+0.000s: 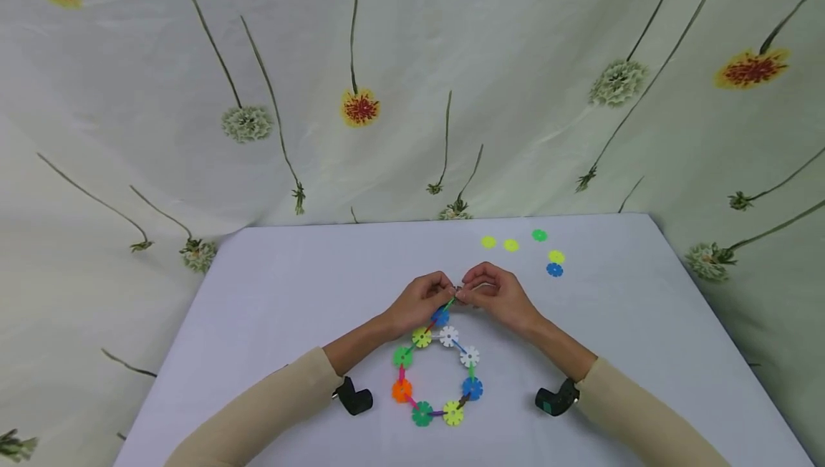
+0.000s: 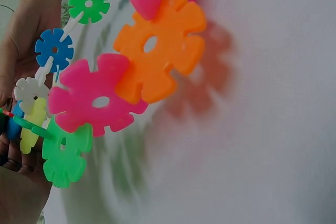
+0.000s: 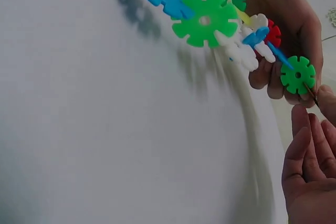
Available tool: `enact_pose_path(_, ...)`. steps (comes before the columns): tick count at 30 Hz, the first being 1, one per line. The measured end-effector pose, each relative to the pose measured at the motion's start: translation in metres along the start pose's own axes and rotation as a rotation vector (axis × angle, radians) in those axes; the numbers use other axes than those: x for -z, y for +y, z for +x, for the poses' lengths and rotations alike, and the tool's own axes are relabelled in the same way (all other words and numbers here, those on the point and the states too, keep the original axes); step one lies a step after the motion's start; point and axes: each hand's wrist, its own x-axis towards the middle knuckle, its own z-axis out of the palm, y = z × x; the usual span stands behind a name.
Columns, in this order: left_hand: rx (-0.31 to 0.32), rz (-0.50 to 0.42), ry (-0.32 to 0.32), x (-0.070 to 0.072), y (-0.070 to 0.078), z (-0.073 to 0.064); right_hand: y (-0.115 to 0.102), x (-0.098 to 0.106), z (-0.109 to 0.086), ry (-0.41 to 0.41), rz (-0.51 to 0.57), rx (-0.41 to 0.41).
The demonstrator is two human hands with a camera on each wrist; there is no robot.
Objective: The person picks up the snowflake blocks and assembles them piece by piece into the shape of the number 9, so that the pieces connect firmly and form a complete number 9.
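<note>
A chain of slotted flower discs [image 1: 402, 390] in several colours curves in a ring below both hands. My left hand [image 1: 422, 302] pinches the chain's far end around a green disc [image 3: 297, 75], beyond a blue one [image 1: 440, 316]. My right hand [image 1: 496, 295] meets it there, thumb and fingertips pinching a thin dark brown disc [image 3: 312, 95] that stands edge-on at the green disc's rim. Whether it sits in a slot is hard to tell. Orange [image 2: 160, 48] and pink discs [image 2: 89, 95] of the chain fill the left wrist view.
Loose discs lie on the white table [image 1: 290, 266] behind the right hand: yellow ones [image 1: 511, 245], a green one [image 1: 539, 236] and a blue one [image 1: 555, 269]. A flower-printed cloth [image 1: 399, 159] hangs behind the table. Dark wrist cameras [image 1: 557, 398] sit beside both sleeves.
</note>
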Motion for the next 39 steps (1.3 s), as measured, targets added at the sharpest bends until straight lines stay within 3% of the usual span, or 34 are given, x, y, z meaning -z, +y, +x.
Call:
enact_pose_path(7,0.016,0.015,0.013,0.001,0.002,0.000,0.009,0.028,0.007,0.029,-0.148,0.003)
enact_pose_path(14,0.007,0.022,-0.002,0.007,0.000,0.000,0.016,0.069,-0.002,0.188,-0.409,-0.036)
enact_pose_path(22,0.003,0.016,-0.013,0.010,-0.001,0.000,0.020,0.120,-0.020,0.363,-0.691,-0.175)
enact_pose_path(28,0.012,0.022,-0.019,0.010,0.000,0.000,0.024,0.135,-0.022,0.398,-0.754,-0.255)
enact_pose_path(39,0.023,0.017,-0.020,0.008,0.002,0.000,0.019,0.133,-0.013,0.366,-0.772,-0.313)
